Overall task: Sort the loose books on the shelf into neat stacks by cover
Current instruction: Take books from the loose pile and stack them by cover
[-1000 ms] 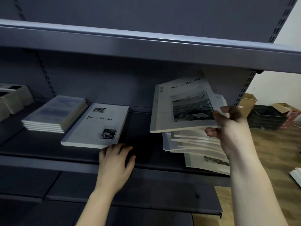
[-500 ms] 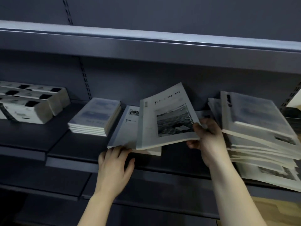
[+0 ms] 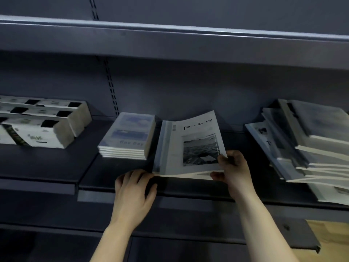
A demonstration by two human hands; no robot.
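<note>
book w/ the photo cover sits tilted over a matching copy on the shelf, long axis running front to back. right hand pinches its near right corner. left hand lies flat, fingers loosely spread, touching the near left corner, holding nothing. judgement: lower and square up.

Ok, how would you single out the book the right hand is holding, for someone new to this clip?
Find the dark middle shelf and the neat blue-covered stack at its centre. Just right of that stack lies the book, its near right corner in the right hand grip. Alone among its neighbours, it shows a black-and-white landscape photo under a black title.
</note>
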